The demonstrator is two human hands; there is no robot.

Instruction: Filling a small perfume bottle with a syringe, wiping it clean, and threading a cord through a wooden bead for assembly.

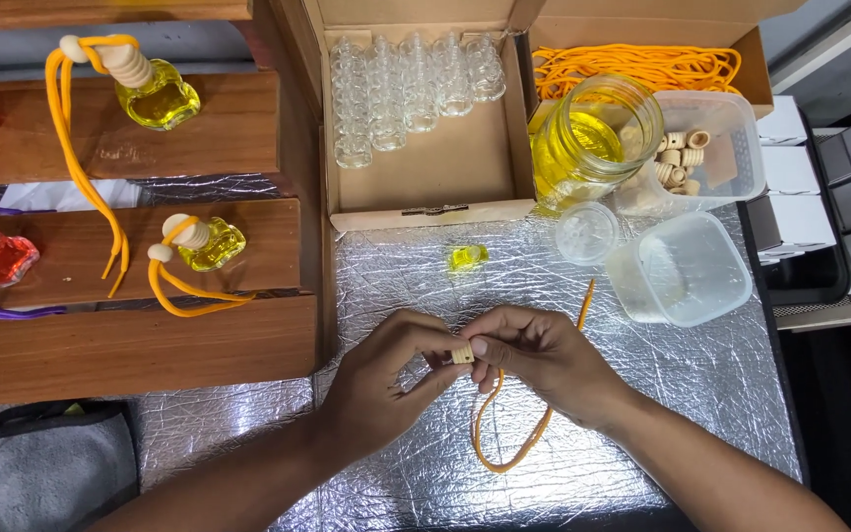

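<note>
A wide sheet of crinkled silver foil (642, 394) covers the table, and on its left side stand stepped shelves of dark brown wood (130, 345). Behind the foil sits an open brown cardboard box (425, 187) with rows of small empty clear glass bottles (406, 84) in its back part. To the right of it a second open cardboard box (741, 20) holds a heap of orange cords (642, 64). In front of that heap stands a big clear glass jar with yellow liquid (588, 143), touching a clear plastic tub of small wooden caps (711, 148). An empty clear plastic tub (687, 266) and a small round clear lid (585, 232) lie just beside the jar on the foil. On the wooden shelves rest two small glass bottles of yellow liquid with wooden caps and orange cords (155, 94), and red bottles at the left edge. The left hand (386, 379) and the right hand (534, 360) meet in the middle of the foil; the fingertips of both are closed on one small ribbed wooden cap (462, 353). A loop of thin orange cord (509, 433) hangs from the cap and lies on the foil under the right hand. A tiny glass bottle of yellow liquid (468, 257), without cap, stands near, between the hands and the box.
</note>
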